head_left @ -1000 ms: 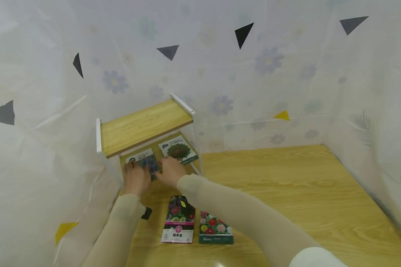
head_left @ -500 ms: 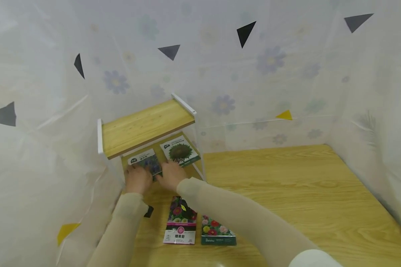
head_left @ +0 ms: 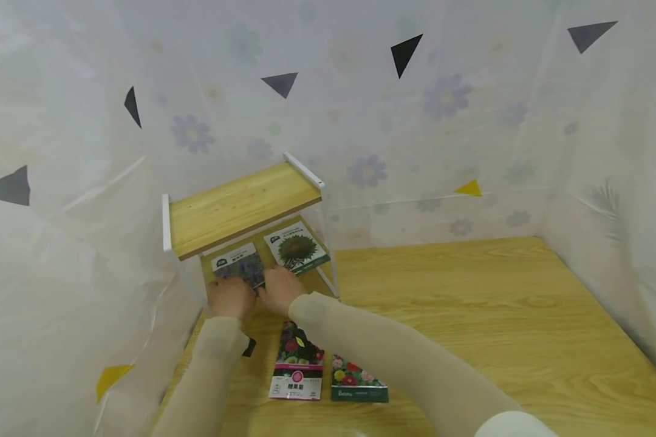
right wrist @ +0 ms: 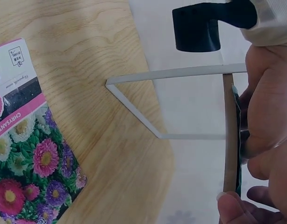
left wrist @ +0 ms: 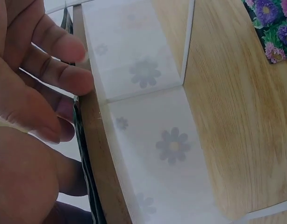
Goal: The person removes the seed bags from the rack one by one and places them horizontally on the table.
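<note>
A seed packet with blue-purple flowers point(head_left: 239, 267) lies on the lower board point(head_left: 319, 282) of a small wooden shelf unit, under its top board point(head_left: 246, 209). My left hand point(head_left: 231, 297) rests at its lower left edge, fingers bent loosely over it. At its lower right corner my right hand point(head_left: 281, 290) touches it, the thumb toward the left hand. In the left wrist view the packet's thin dark edge point(left wrist: 86, 154) runs along the board's front edge point(left wrist: 104, 172). A second packet, picturing a green-rimmed dark flower point(head_left: 296, 247), lies to the right on the same board.
A chrysanthemum packet point(head_left: 297, 373) and a green-banded packet with mixed flowers point(head_left: 359, 385) lie on the wooden table point(head_left: 470, 303) before the shelf. White side frames point(head_left: 330, 267) bound the shelf. Flower-patterned plastic sheeting point(head_left: 372, 121) hangs behind and at both sides.
My left hand has drawn back down and slightly right along the blue-flower packet, baring more of it. My right hand has shifted down a little. Both shelf packets look nearly unmoved.
</note>
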### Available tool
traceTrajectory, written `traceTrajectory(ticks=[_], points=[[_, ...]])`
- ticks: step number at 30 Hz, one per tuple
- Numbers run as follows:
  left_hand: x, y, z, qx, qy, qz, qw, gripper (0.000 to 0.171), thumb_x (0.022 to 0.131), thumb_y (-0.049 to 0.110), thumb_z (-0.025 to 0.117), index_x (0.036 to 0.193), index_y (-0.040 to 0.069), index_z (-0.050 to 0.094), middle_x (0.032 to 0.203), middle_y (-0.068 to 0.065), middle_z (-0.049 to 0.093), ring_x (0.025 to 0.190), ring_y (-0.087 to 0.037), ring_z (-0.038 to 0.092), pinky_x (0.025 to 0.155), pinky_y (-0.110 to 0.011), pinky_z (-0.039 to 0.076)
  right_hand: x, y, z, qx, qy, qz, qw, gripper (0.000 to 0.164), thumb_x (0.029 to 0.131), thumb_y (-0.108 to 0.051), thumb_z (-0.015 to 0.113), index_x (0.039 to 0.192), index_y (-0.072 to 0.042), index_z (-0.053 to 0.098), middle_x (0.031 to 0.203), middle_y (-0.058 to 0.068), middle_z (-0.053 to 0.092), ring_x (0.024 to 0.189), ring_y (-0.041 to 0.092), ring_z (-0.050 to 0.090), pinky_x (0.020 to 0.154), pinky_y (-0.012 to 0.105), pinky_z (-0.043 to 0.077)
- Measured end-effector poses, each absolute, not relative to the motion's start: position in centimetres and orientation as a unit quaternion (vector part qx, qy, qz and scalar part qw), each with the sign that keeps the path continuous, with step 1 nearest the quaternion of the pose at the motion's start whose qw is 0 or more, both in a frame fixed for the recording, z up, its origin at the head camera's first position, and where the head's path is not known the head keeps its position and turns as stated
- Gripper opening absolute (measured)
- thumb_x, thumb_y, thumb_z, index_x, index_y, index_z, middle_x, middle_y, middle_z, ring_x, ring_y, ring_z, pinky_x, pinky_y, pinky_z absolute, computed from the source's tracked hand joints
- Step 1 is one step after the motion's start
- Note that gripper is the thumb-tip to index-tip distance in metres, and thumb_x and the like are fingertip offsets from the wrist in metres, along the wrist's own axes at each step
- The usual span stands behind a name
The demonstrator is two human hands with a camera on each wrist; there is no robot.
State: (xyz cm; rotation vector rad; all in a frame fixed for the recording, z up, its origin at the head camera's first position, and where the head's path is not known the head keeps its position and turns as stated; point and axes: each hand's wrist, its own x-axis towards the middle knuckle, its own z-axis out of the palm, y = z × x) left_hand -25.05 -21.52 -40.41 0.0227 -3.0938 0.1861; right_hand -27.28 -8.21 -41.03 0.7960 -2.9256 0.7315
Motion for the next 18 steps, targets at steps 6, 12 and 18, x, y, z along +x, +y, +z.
traceTrajectory(ticks=[6, 12, 18], points=[[-24.8, -21.2, -40.4, 0.004, -0.998, 0.050, 0.026, 0.033, 0.096, 0.019, 0.049, 0.087, -0.006, 0.070, 0.092, -0.028, 0.066, 0.095, -0.053, 0.057, 0.088, -0.064, 0.041, -27.2, -8.1, -41.4, 0.241, -0.932, 0.271, 0.025, 0.033, 0.095, -0.022, 0.060, 0.125, -0.011, 0.063, 0.124, 0.005, 0.062, 0.117, 0.023, 0.056, 0.095, 0.033, 0.047], [-24.4, -20.8, -40.4, 0.006, -0.999, 0.045, 0.019, 0.035, 0.097, 0.018, 0.047, 0.087, -0.007, 0.069, 0.095, -0.029, 0.065, 0.095, -0.051, 0.058, 0.090, -0.063, 0.040, -26.8, -7.9, -41.5, 0.228, -0.922, 0.303, 0.071, 0.026, 0.093, -0.023, 0.061, 0.118, -0.019, 0.066, 0.115, 0.000, 0.063, 0.099, 0.018, 0.062, 0.080, 0.032, 0.053], [-23.6, -20.5, -40.4, -0.002, -0.999, 0.020, 0.031, 0.042, 0.101, 0.023, 0.043, 0.092, -0.010, 0.067, 0.096, -0.029, 0.065, 0.096, -0.048, 0.058, 0.090, -0.060, 0.041, -26.8, -7.3, -41.7, 0.236, -0.893, 0.376, 0.074, 0.024, 0.093, -0.015, 0.063, 0.117, -0.013, 0.065, 0.110, 0.002, 0.062, 0.099, 0.016, 0.059, 0.081, 0.029, 0.051]])
